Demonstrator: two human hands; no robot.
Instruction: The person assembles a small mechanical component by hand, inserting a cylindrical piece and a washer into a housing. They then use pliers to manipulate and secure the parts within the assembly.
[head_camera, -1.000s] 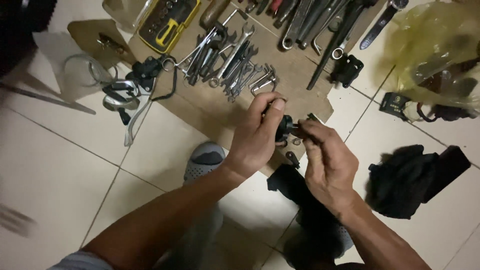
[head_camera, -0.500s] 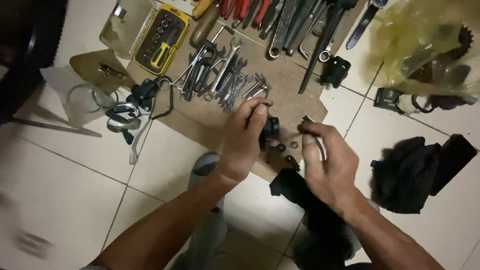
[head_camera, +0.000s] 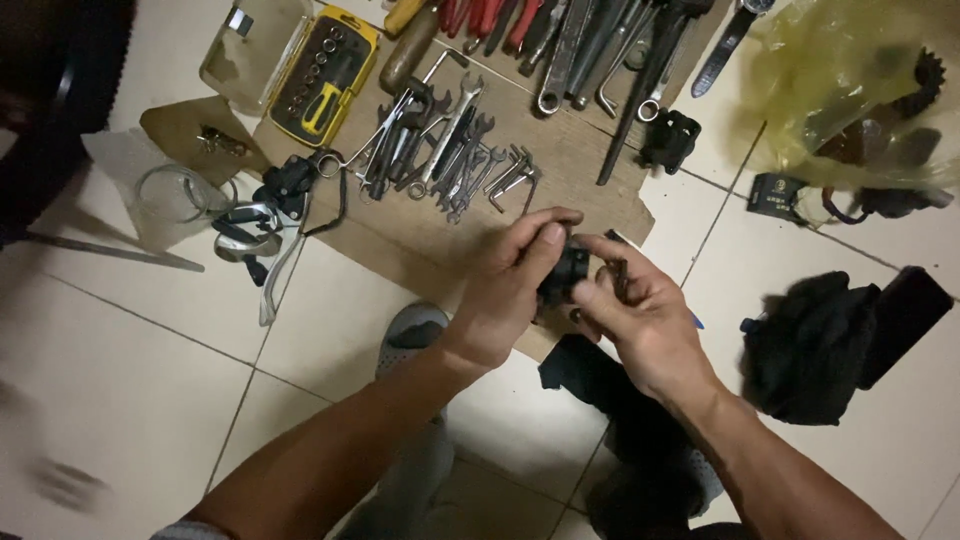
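- Small black part (head_camera: 566, 272), held between both hands above the near edge of the cardboard sheet (head_camera: 560, 170), just beside that sheet's ragged right-hand corner.
- Left hand (head_camera: 515, 285): reaching in from lower left, forearm slanting up across the tiled floor (head_camera: 130, 380); thumb and fingers closed narrowly round the part's left side, fingertips curled over its top.
- Right hand (head_camera: 645, 325): entering from lower right, back of hand up; thumb and forefinger pinched on the part's right side, with a thin dark piece (head_camera: 620, 280) upright between the fingers; kind of piece too blurred to tell.
- Open room: bare tile to the left of the left forearm and between the two forearms near the grey shoe (head_camera: 412, 335); bare tile also between the right hand and the black cloth (head_camera: 810, 345).
- Crowded edges: row of spanners (head_camera: 450, 150) just beyond the hands on the cardboard; yellow bit case (head_camera: 325, 75) at the sheet's far left corner; brake lever assembly (head_camera: 265, 225) off the sheet's left edge.
- Far right: yellow plastic bag (head_camera: 850, 90), well apart from the hands.
- Dark cloth (head_camera: 600, 375) lying under the right wrist.
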